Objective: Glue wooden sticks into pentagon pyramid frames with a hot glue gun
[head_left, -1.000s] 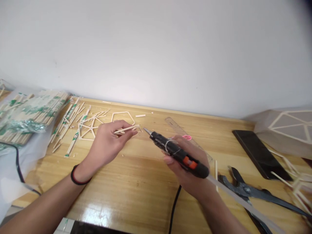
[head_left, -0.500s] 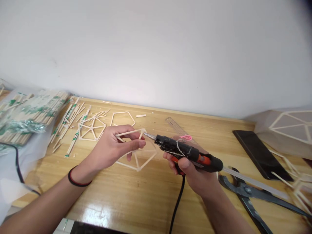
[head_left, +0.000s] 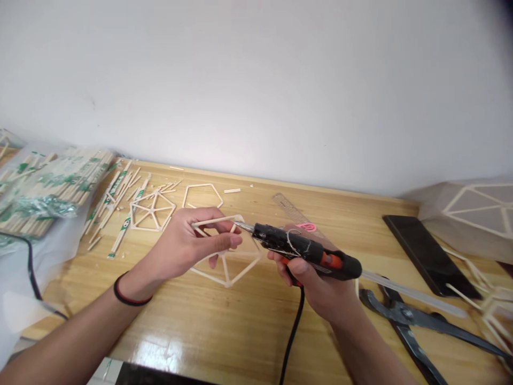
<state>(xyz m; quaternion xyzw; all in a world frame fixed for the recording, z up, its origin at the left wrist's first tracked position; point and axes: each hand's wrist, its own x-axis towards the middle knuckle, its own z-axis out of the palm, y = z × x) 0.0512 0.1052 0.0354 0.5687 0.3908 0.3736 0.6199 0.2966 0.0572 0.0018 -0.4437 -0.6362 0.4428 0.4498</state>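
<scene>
My left hand [head_left: 200, 238] pinches a wooden stick frame [head_left: 243, 272] with inner spokes and holds it tilted above the table. Part of the frame is hidden behind my fingers. In my right hand [head_left: 316, 283] is a black and orange hot glue gun [head_left: 304, 247], gripped around its handle. Its metal nozzle touches or nearly touches the upper corner of the frame, beside my left fingertips. A clear glue stick [head_left: 417, 294] sticks out of the gun's back, and a black cord [head_left: 294, 337] hangs from the handle.
A spoked stick frame [head_left: 152, 211], a plain stick outline [head_left: 203, 185] and loose sticks lie behind my left hand. Bagged chopsticks [head_left: 60, 187] are far left. A ruler [head_left: 288, 206], black phone [head_left: 428, 254], large pliers [head_left: 404, 314] and a stick structure [head_left: 497, 305] lie right.
The glue gun has shifted slightly left, bringing its nozzle over the frame's corner. My left hand and the frame have dipped very slightly.
</scene>
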